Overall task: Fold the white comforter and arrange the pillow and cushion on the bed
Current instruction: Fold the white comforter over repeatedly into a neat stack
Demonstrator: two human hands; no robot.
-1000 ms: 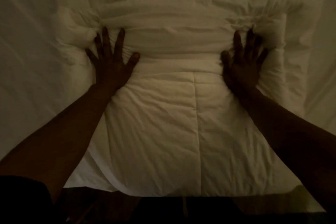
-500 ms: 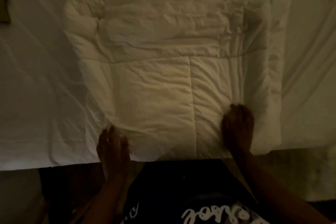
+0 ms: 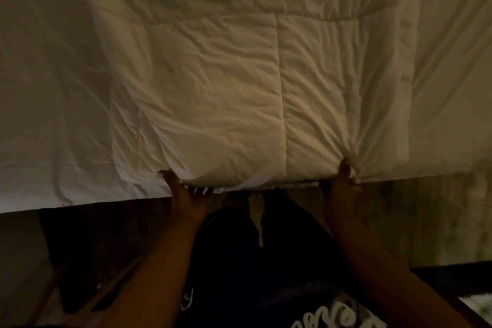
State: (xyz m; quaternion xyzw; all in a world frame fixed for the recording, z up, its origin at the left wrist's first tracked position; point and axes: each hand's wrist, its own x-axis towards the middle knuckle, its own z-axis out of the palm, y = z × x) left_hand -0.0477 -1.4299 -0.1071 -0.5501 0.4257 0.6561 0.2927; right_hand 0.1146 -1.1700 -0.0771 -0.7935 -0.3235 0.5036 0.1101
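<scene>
We saw the left hand and the right hand both at the near edge of the white comforter, each grasping that edge: the left thumb lay on top of the fabric with the fingers tucked underneath, and the right thumb pressed on top while its fingers curled under the hem. Between the two hands the comforter's edge bulged slightly toward the person, and a stitched seam ran away from that edge, closer to the right hand. Beyond the hands the folded comforter stretched across the bed, with a thicker crumpled layer lying across its far part. To the left of the left hand and to the right of the right hand, the wrinkled bed sheet spread out flat. Below the hands, the person's dark shirt with white lettering filled the space between the forearms. Outside the right forearm we saw a pale, mottled floor; outside the left forearm it was too dark to make out.
</scene>
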